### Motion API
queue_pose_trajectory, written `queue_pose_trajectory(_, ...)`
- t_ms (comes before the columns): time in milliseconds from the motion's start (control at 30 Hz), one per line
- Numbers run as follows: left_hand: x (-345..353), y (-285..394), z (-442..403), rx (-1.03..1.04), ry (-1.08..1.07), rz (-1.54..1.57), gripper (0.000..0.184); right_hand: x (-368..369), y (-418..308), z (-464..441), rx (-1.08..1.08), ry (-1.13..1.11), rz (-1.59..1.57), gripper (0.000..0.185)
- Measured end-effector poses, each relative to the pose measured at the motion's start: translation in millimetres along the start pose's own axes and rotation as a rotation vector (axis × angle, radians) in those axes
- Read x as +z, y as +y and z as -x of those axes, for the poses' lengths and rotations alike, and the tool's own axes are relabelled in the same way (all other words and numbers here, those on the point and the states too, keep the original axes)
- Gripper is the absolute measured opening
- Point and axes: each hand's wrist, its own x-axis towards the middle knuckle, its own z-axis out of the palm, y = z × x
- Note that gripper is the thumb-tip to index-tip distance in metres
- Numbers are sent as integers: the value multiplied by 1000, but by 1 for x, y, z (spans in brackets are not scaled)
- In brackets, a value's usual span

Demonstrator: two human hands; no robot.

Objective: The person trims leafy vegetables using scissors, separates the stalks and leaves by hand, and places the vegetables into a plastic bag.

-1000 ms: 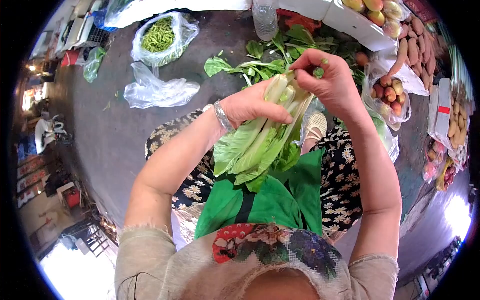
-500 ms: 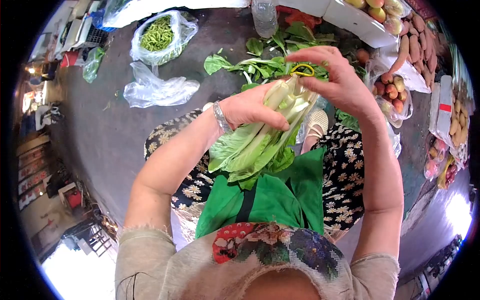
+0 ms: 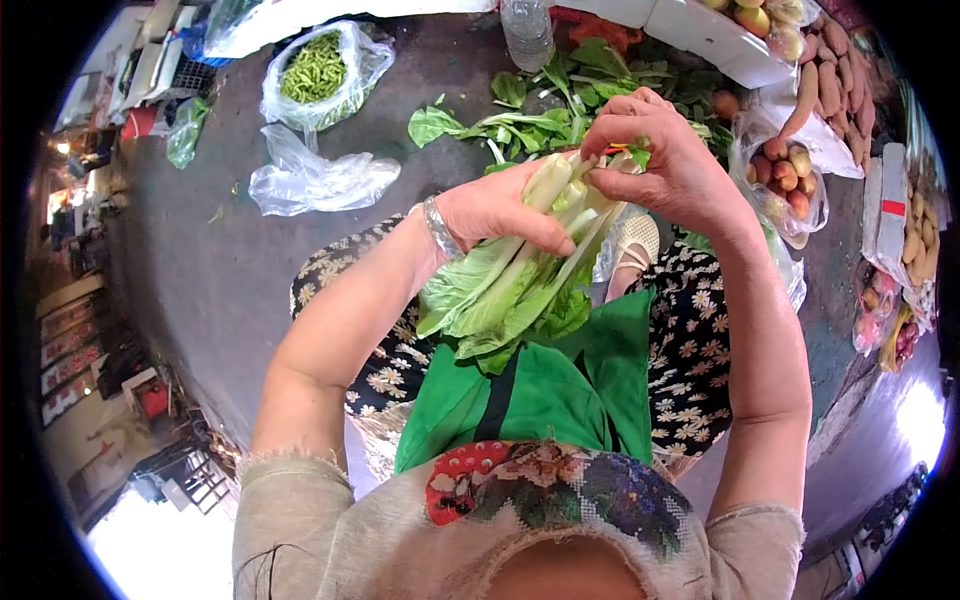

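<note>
A bunch of leafy greens with pale stalks (image 3: 500, 290) is gripped in my left hand (image 3: 505, 213), the thumb lying across the stalks. Its leaves hang down toward my lap and its stalk ends point away from me. My right hand (image 3: 650, 165) is closed at those stalk ends, thumb and fingertips pinched together. A bit of green leaf and a thin orange-red strip show by its fingers. What the fingertips pinch is mostly hidden.
Loose greens (image 3: 540, 130) are spread on the dark floor ahead. A bag of small green pods (image 3: 315, 70), a crumpled plastic bag (image 3: 320, 180) and a plastic bottle (image 3: 527, 35) lie beyond. To the right are bagged round fruit (image 3: 785, 180) and sweet potatoes (image 3: 830, 90).
My right hand has gone from spread fingers to a pinch at the stalk ends. The yellow band seen by its fingers no longer shows as a loop. My left hand keeps its hold.
</note>
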Motion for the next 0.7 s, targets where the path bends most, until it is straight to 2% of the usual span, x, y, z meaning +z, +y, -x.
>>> queue_pose_trajectory(133, 2, 8, 2, -35, 0, 13, 78, 5, 1, 0, 24, 0, 17, 15)
queue_pose_trajectory(200, 3, 6, 2, -55, 14, 25, 75, 8, 2, 0, -61, 29, 162, 14)
queue_pose_trajectory(333, 1, 5, 2, -47, 39, -13, 70, 11, 4, 0, -77, 54, 228, 13)
queue_pose_trajectory(433, -2, 4, 3, -27, 59, 2, 65, 12, 5, 0, -26, 71, 126, 12)
queue_pose_trajectory(500, -3, 7, 3, -57, 32, -3, 77, 13, 3, 1, 178, 103, -206, 14)
queue_pose_trajectory(533, -2, 8, 4, -57, 32, -2, 77, 12, 3, 1, 179, 103, -206, 14)
queue_pose_trajectory(600, -2, 10, 6, -65, 48, 12, 78, 7, 1, 0, 355, -15, -403, 12)
queue_pose_trajectory(700, -1, 15, 8, -70, 75, -29, 79, 8, 4, -1, 407, 22, -518, 10)
